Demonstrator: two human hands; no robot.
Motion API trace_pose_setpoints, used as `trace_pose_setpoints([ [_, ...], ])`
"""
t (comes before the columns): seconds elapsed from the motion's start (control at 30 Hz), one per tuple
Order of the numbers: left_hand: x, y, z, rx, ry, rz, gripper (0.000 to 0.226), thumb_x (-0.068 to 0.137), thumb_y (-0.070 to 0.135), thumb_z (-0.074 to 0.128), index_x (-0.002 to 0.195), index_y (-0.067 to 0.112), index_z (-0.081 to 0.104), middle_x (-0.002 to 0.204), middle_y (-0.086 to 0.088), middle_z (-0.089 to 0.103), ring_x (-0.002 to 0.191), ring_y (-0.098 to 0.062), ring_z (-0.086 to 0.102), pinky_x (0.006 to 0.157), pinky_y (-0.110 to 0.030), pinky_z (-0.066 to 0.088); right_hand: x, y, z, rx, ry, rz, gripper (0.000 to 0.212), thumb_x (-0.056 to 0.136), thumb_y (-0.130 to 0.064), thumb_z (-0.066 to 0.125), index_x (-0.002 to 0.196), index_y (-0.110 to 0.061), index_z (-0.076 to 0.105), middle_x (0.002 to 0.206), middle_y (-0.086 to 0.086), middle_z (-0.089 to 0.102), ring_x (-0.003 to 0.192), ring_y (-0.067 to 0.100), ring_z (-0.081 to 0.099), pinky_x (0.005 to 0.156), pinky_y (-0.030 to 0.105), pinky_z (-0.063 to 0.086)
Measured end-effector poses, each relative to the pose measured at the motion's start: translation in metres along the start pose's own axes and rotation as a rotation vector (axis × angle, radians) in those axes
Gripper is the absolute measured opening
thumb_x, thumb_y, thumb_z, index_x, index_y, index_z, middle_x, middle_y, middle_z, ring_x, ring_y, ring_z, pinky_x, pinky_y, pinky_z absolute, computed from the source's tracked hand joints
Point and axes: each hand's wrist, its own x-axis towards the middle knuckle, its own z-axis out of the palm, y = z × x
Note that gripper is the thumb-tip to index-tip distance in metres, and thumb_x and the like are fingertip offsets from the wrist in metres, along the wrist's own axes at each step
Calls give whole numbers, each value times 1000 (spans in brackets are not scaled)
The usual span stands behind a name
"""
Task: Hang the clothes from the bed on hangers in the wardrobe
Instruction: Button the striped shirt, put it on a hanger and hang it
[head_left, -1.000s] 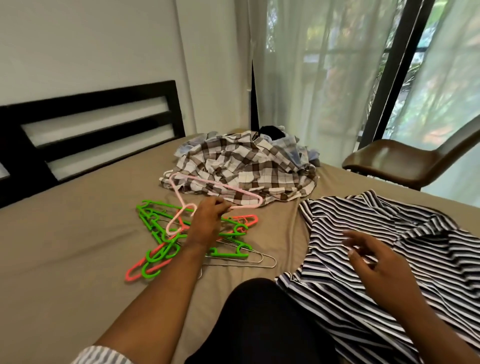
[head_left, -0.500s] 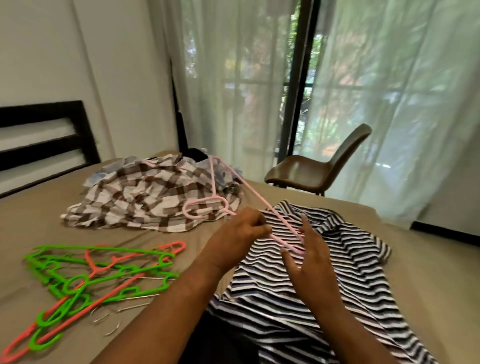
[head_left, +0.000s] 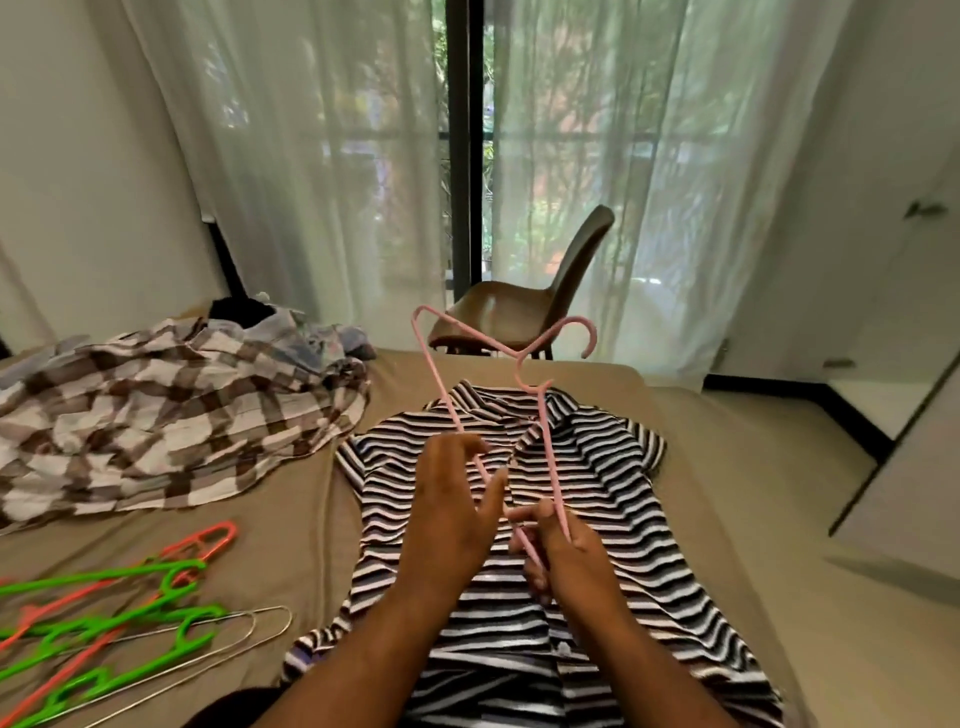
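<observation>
A black-and-white striped shirt (head_left: 602, 467) lies spread flat on the tan bed (head_left: 727, 519) in front of me. Above it I hold a thin pink hanger (head_left: 519, 356), tilted with its hook pointing away toward the chair. My right hand (head_left: 566, 561) is closed on the hanger's near corner. My left hand (head_left: 452, 514) hovers just left of it, fingers spread, with one hanger arm running between thumb and fingers. A heap of brown checked clothes (head_left: 171, 410) lies at the back left of the bed.
Several green and orange plastic hangers (head_left: 104, 623) and a wire hanger (head_left: 260, 623) lie at the bed's near left. A brown chair (head_left: 519, 306) stands beyond the bed before curtained glass doors. White wardrobe doors (head_left: 914, 364) stand at the right.
The pink hanger came off the hanger pile and over the striped shirt. My right hand has taken its corner, my left hand's grip has loosened, and my view has turned right.
</observation>
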Motion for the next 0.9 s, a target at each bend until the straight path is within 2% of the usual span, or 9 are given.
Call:
trace_pose_setpoints([
  [0.1, -1, -10, 8, -313, -182, -602, 36, 93, 33, 69, 118, 14, 53, 112, -9, 62, 97, -18, 62, 83, -29, 54, 0, 6, 4, 71, -52, 7, 44, 106, -42, 40, 104, -5, 64, 75, 14, 65, 44, 14, 38, 42, 21, 30],
  [0.17, -1, -10, 7, -627, -341, -761, 25, 101, 24, 57, 121, 10, 56, 109, -15, 68, 93, -17, 68, 76, -26, 58, 1, 10, 7, 30, -86, 9, 45, 106, -43, 40, 104, -5, 63, 75, 15, 68, 48, 17, 43, 46, 26, 35],
  [0.23, 1, -9, 4, -716, -354, -736, 20, 105, 14, 48, 121, 9, 59, 99, -12, 72, 88, -16, 70, 76, -26, 59, 3, 14, 7, -26, -111, 24, 43, 104, -45, 43, 106, -7, 65, 76, 14, 70, 53, 18, 51, 49, 28, 41],
  [0.33, 3, -12, 5, -779, -295, -739, 22, 107, 8, 39, 118, 10, 58, 87, -11, 70, 82, -23, 71, 81, -36, 61, 8, 17, 3, -140, -140, 32, 39, 97, -51, 52, 113, -20, 68, 85, 8, 74, 66, 15, 61, 57, 26, 49],
  [0.43, 4, -19, 5, -720, -334, -688, 25, 108, 6, 36, 118, 11, 58, 81, -9, 65, 71, -20, 65, 72, -31, 60, 15, 12, -2, -204, -59, 26, 48, 85, -57, 58, 120, -25, 64, 94, 6, 75, 71, 13, 65, 62, 29, 53],
  [0.53, 6, -28, 5, -658, -420, -627, 27, 108, 7, 35, 118, 15, 59, 75, -3, 60, 59, -11, 50, 57, -24, 47, 25, 2, -11, -71, 105, -14, 56, 87, -54, 63, 136, -30, 47, 104, 4, 73, 74, 15, 65, 59, 31, 53],
  [0.67, 12, -37, 3, -573, -472, -489, 30, 108, 9, 38, 125, 21, 60, 74, 0, 57, 57, -3, 44, 54, -16, 38, 47, -20, -42, 41, 320, -87, 75, 92, -55, 60, 155, -40, 22, 131, -5, 60, 101, 14, 64, 67, 32, 55],
  [0.8, 25, -42, -1, -583, -526, -429, 35, 107, 7, 39, 135, 20, 56, 71, 3, 56, 56, -3, 43, 53, -16, 37, 63, -30, -67, -232, 200, -157, 68, 85, -65, 61, 147, -48, 39, 144, -4, 52, 128, 16, 52, 103, 47, 50],
  [0.9, 36, -44, 0, -597, -589, -397, 38, 107, 3, 37, 138, 18, 54, 68, 6, 54, 56, -2, 43, 54, -14, 36, 73, -27, -78, -540, 318, -264, 63, 82, -66, 68, 140, -47, 51, 143, -9, 41, 132, 9, 37, 113, 36, 34],
])
